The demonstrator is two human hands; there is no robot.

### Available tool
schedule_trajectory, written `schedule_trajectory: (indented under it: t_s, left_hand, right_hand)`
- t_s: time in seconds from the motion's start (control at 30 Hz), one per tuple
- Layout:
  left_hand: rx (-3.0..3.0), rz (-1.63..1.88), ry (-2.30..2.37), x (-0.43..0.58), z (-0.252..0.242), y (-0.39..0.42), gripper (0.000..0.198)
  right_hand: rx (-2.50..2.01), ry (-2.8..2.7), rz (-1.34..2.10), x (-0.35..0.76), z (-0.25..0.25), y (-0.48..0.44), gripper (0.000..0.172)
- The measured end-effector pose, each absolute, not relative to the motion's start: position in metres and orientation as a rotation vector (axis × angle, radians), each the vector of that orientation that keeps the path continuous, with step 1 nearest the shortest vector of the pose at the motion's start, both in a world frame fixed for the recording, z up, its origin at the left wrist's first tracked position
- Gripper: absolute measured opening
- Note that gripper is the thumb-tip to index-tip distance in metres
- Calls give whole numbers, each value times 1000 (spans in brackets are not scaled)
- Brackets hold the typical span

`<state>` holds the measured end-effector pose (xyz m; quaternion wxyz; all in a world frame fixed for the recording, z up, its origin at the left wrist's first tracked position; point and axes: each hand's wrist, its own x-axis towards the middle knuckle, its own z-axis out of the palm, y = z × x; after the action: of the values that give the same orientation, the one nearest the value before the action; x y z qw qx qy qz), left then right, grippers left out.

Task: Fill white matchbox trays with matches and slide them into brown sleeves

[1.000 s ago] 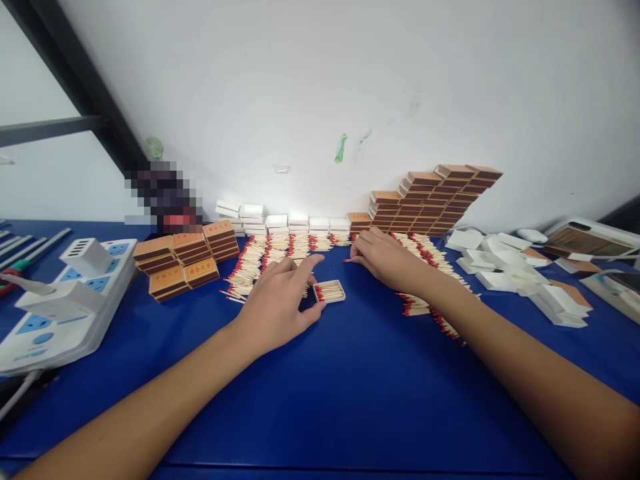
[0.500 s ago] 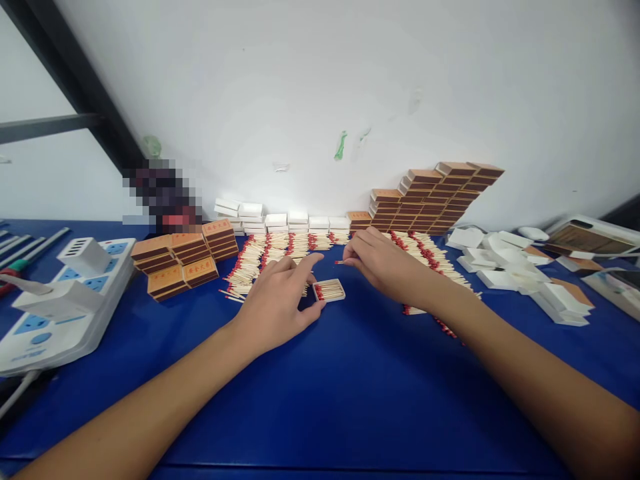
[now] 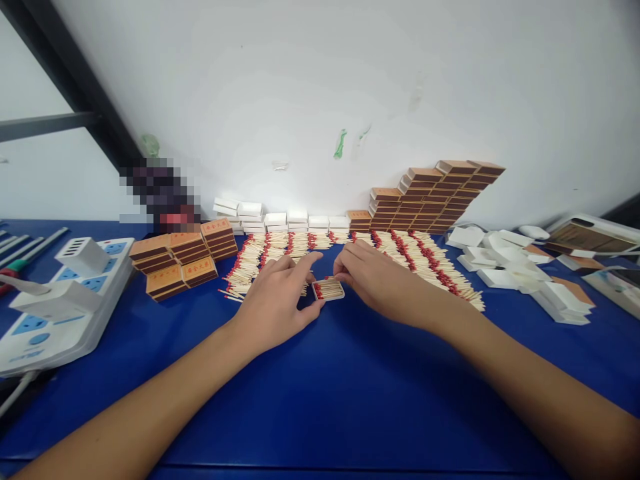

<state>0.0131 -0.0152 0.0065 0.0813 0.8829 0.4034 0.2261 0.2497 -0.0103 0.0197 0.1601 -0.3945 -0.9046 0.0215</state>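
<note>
the right hand (image 3: 369,275), pinching a match (image 3: 329,278), has moved to the tray (image 3: 334,298), bringing both together; the left hand (image 3: 278,303) curls open at the tray's left.

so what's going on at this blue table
A person sits both hands around a small white tray of matches. The left hand is at its left end; the right hand pinches a single match by its far edge. Loose matches lie in rows beyond, with stacked matchboxes to either side.
</note>
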Motion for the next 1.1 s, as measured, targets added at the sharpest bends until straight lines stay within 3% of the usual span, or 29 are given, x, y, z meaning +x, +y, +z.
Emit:
schedule_trajectory:
  t_s: [0.63,0.77,1.1]
  left_hand:
    - [2636,689,1201,13,6,-16,66]
    - [2634,690,1202,13,6,-15,66]
    - [2629,718,1154,10,3,-15,66]
  right_hand:
    - [-1099,-2679,-190,238,11,-19,22]
    - [-1087,-2579,-43,240,16,-13,19]
    - [-1404,-2357,-98,289,-3,45,18]
